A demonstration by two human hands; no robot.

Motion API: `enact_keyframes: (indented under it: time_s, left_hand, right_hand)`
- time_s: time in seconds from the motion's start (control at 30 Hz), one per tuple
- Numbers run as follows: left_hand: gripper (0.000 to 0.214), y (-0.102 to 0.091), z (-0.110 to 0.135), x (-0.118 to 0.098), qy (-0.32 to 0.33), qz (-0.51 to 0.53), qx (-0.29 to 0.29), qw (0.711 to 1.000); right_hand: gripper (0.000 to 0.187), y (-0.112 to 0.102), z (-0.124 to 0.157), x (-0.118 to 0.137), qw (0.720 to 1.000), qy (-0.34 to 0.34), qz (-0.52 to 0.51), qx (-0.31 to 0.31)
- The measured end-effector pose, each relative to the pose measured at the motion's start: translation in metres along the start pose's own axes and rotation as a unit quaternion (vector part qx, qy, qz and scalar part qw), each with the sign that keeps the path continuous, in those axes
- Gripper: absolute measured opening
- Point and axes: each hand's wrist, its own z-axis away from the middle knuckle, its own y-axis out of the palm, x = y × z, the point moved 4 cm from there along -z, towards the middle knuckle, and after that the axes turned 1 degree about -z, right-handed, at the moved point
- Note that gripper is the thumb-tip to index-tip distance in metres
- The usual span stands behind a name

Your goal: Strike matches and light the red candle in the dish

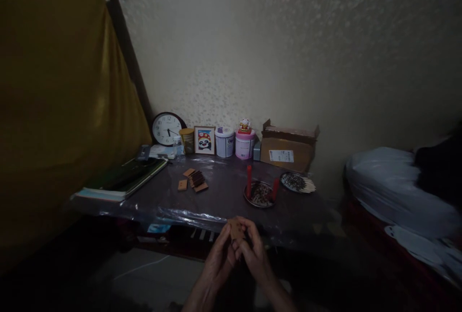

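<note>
Both of my hands are raised at the near edge of the table, their fingers closed around a small brown cardboard piece (236, 229) with dark marks on its face. My left hand (221, 253) grips its left side. From the right, my right hand (252, 249) holds it with the thumb across its lower part. Beyond them, two red candles (249, 182) stand on a round metal plate (260, 205) covered in dark bits. To its right, a second plate (288, 176) bears many pale sticks with dark ends, like matchsticks (307, 185).
Several small tan and dark-brown flat pieces (197, 180) lie left of centre. Books (122, 184) are stacked at the left edge. Along the wall stand a clock (168, 129), a framed panda picture (205, 140), tubs (224, 143) and a cardboard box (287, 151).
</note>
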Motion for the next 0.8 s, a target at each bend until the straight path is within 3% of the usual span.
enact_keyframes:
  time_s: [0.17, 0.33, 0.5, 0.63, 0.8]
  left_hand:
    - [0.022, -0.004, -0.001, 0.002, -0.011, 0.0, 0.001, 1.0]
    - [0.022, -0.005, 0.002, -0.004, -0.015, 0.017, 0.006, 1.0]
    - [0.024, -0.003, 0.008, -0.004, -0.063, -0.004, 0.017, 0.998]
    - [0.031, -0.002, 0.01, 0.002, -0.098, -0.031, 0.03, 0.994]
    - [0.031, -0.003, 0.013, 0.007, -0.125, -0.053, 0.04, 0.99]
  right_hand:
    - [0.036, 0.0, -0.001, 0.0, 0.998, 0.042, -0.035, 0.011]
    - [0.043, -0.013, -0.01, 0.009, 0.992, 0.052, -0.077, 0.084]
    - [0.016, -0.034, -0.018, 0.007, 0.995, 0.089, -0.047, 0.025]
    - [0.017, -0.035, -0.018, 0.003, 0.994, 0.101, -0.031, 0.022]
    - [0.02, -0.033, -0.015, 0.001, 0.986, 0.141, -0.086, 0.039]
